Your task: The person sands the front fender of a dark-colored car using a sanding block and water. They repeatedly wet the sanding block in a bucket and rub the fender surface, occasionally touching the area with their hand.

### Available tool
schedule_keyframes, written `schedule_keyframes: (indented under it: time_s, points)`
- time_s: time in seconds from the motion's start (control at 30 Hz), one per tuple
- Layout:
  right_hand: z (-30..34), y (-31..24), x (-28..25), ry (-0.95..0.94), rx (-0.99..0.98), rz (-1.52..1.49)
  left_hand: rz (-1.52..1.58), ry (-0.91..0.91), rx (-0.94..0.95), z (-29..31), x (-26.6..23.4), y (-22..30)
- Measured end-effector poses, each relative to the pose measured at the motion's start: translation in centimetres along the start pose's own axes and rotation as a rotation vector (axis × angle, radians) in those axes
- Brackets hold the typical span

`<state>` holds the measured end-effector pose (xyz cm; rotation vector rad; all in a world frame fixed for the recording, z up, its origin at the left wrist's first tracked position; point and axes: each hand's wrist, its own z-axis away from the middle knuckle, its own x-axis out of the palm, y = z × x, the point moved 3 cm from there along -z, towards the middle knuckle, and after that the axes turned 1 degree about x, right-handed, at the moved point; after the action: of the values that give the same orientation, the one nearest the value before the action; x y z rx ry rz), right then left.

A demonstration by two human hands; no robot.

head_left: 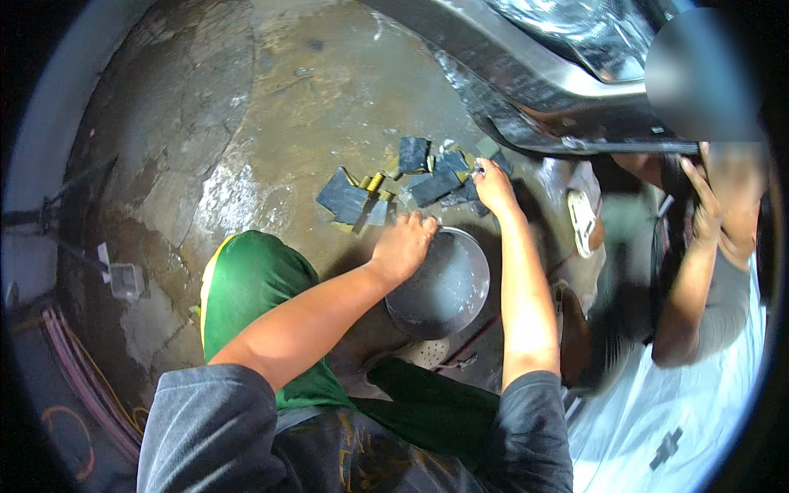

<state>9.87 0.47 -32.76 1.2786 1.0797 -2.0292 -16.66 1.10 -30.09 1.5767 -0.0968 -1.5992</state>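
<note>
A round grey bucket (470, 304) stands between my forearms, its inside wet and speckled with pale flecks. My left hand (403, 246) is curled closed over its upper left rim. Beyond the bucket, my right hand (496, 189) reaches down with fingers pinched at a pile of flat dark pieces (436, 187). What those fingers hold is too small to make out. A larger dark slab (343, 195) lies at the pile's left, with short yellowish strips (376, 181) beside it. The pile rests on the wet concrete floor.
A car's front bumper (559, 103) hangs low at the upper right. At the right, another person crouches, a hand (703, 205) raised and a pale clog (581, 222) near the pile. A clear plastic container (126, 281) and hoses (86, 382) lie at the left.
</note>
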Motion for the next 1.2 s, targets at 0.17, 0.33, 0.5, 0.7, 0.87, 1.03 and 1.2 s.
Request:
schedule_keyframes:
  time_s: [0.17,0.33,0.5,0.7,0.87,1.03,1.2]
  points:
    - [-6.3,6.0,6.2,-0.183,-0.067,0.118,0.007,0.135,0.037,0.3,0.4,0.1]
    - [-9.3,8.4,11.8,-0.244,-0.184,0.208,-0.049,0.120,0.022,0.8,-0.3,0.4]
    - [-10.4,8.7,12.8,-0.028,-0.177,-0.010,-0.118,0.151,0.031,0.7,-0.1,0.5]
    - [-7.1,4.3,6.5,0.153,-0.181,-0.233,-0.097,0.087,0.014,0.3,-0.4,0.6]
    - [-0.2,1.4,-0.4,0.361,-0.230,-0.288,-0.064,0.079,0.027,-0.3,0.4,0.1]
    - [8.2,-0.8,-5.7,0.335,0.017,-0.608,0.140,0.079,0.037,-0.2,-0.3,-0.2]
    - [14.7,-2.7,-8.4,0.408,0.084,-0.880,0.578,-0.009,0.024,-2.0,-2.9,-0.5]
